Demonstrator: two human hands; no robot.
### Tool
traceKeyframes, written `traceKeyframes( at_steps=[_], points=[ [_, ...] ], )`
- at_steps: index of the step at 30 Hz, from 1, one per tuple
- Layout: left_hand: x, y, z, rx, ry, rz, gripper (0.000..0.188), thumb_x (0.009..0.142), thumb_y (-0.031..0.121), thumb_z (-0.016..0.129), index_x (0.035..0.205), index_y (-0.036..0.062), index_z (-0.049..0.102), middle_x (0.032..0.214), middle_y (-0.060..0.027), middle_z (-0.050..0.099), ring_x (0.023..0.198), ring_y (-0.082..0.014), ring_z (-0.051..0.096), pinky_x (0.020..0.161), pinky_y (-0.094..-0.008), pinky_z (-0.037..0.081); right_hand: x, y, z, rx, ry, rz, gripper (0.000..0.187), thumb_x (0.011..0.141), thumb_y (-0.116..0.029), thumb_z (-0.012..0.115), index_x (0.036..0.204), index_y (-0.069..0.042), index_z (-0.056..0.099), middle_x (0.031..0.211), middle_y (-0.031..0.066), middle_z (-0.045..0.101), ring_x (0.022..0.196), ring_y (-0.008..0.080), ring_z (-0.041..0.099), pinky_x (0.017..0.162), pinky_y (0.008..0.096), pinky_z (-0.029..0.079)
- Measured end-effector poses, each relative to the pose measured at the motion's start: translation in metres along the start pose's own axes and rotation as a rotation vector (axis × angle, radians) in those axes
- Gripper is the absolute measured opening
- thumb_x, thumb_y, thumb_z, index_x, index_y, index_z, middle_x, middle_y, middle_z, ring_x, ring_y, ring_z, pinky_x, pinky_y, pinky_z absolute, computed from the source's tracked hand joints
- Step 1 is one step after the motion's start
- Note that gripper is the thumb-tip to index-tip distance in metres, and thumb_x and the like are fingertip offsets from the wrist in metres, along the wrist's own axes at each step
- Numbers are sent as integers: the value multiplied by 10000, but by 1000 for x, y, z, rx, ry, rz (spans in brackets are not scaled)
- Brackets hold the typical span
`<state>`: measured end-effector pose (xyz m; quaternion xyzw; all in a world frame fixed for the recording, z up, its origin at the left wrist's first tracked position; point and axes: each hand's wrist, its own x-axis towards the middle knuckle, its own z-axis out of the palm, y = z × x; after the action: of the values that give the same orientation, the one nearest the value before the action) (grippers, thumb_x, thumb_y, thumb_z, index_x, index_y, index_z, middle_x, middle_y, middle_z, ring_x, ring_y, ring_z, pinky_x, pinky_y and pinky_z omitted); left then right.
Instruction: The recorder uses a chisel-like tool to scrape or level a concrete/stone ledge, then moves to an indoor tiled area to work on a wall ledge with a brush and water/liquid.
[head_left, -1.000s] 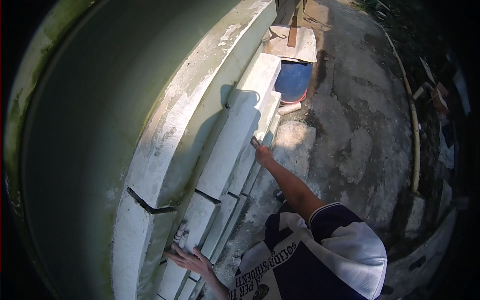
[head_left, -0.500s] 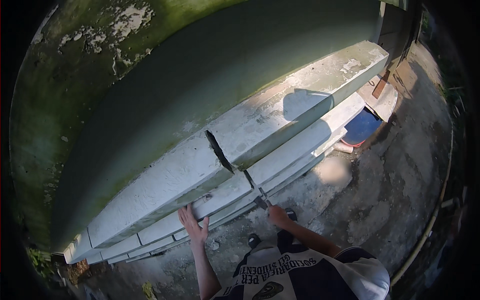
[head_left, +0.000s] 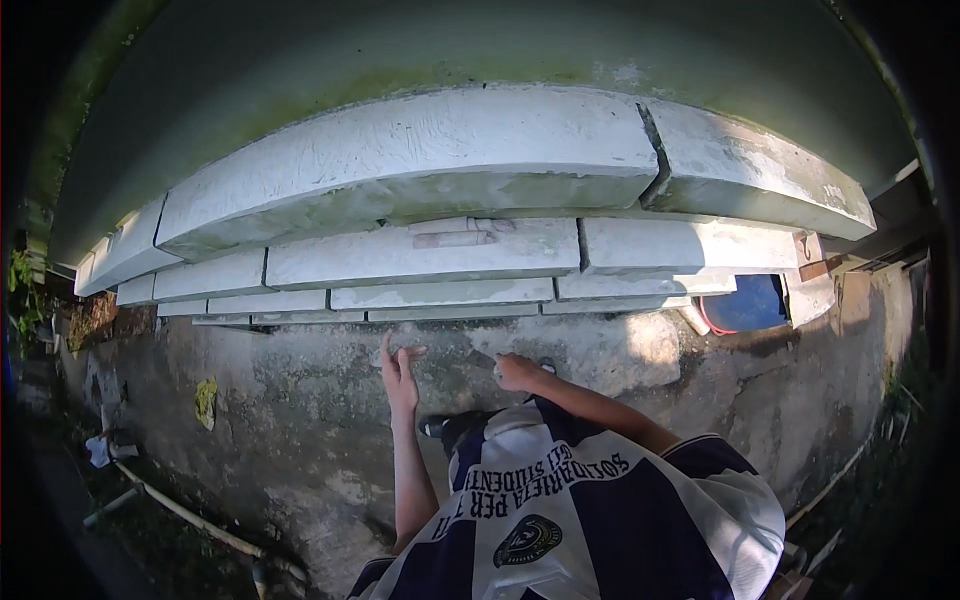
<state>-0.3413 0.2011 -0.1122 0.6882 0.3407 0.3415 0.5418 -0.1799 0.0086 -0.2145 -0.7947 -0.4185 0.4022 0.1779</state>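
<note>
My right hand [head_left: 516,372] is closed around the handle of a scraper with a flat grey blade [head_left: 484,356], which blends into the ground behind it. To its left, my left hand [head_left: 399,372] is held up open, fingers apart and nothing in it. Both hands are in front of long whitish blocks laid in tiers, apart from them in the picture. The top block [head_left: 400,140] is widest, with a dark gap [head_left: 655,155] near its right end. Two pale roll-like pieces [head_left: 455,239] lie on the tier below.
A greenish wall [head_left: 450,50] rises behind the blocks. At the right stands a blue container [head_left: 748,304] with a red rim, beside a pale sheet [head_left: 808,298]. A yellow wrapper [head_left: 206,402] lies on the stained concrete ground [head_left: 310,450]. A pipe [head_left: 190,515] runs at lower left.
The view has turned and levelled, so the blocks now run across it. My left hand has come off the block edge, and the scraper has moved away from the gap between blocks.
</note>
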Motion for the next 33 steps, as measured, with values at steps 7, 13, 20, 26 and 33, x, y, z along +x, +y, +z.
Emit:
traceKeyframes(
  at_steps=[7, 13, 20, 26, 33],
  points=[
    [-124, -192, -158, 182, -413, -746, 421, 975, 278, 517, 1312, 31, 456, 1068, -133, 676, 850, -192, 659, 793, -294, 496, 42, -107, 71, -105, -140, -140, 381, 774, -182, 587, 1072, 55, 581, 910, 282, 652, 907, 439, 636, 796, 490, 517],
    [-258, -275, -253, -236, 414, -1177, 346, 961, 314, 538, 1223, 89, 519, 1123, -121, 661, 861, -221, 662, 810, -319, 494, 76, -203, 142, -238, -275, -287, 438, 772, -224, 619, 1113, 50, 587, 902, 288, 653, 881, 416, 647, 786, 481, 517],
    [-244, -253, -339, -465, 582, -1058, 409, 973, 371, 513, 1297, 121, 495, 1282, -79, 592, 1066, -224, 605, 881, -367, 463, 129, -301, 228, -258, -515, -239, 524, 790, -248, 645, 1212, 42, 533, 815, 246, 665, 761, 372, 670, 715, 460, 532],
    [-186, -240, -409, -472, 717, -878, 429, 983, 351, 495, 1338, 112, 471, 1274, -86, 594, 1085, -217, 601, 875, -335, 464, 149, -407, 243, -66, -532, -229, 557, 861, -172, 589, 1320, 17, 335, 622, 119, 582, 410, 184, 561, 360, 331, 441],
    [-113, -249, -470, -399, 710, -796, 403, 980, 323, 508, 1317, 103, 496, 1179, -71, 632, 897, -152, 630, 769, -284, 487, 239, -504, 278, 192, -593, 15, 388, 927, -270, 508, 1180, 9, 415, 651, 64, 528, 426, 164, 536, 360, 315, 442]
  ],
)
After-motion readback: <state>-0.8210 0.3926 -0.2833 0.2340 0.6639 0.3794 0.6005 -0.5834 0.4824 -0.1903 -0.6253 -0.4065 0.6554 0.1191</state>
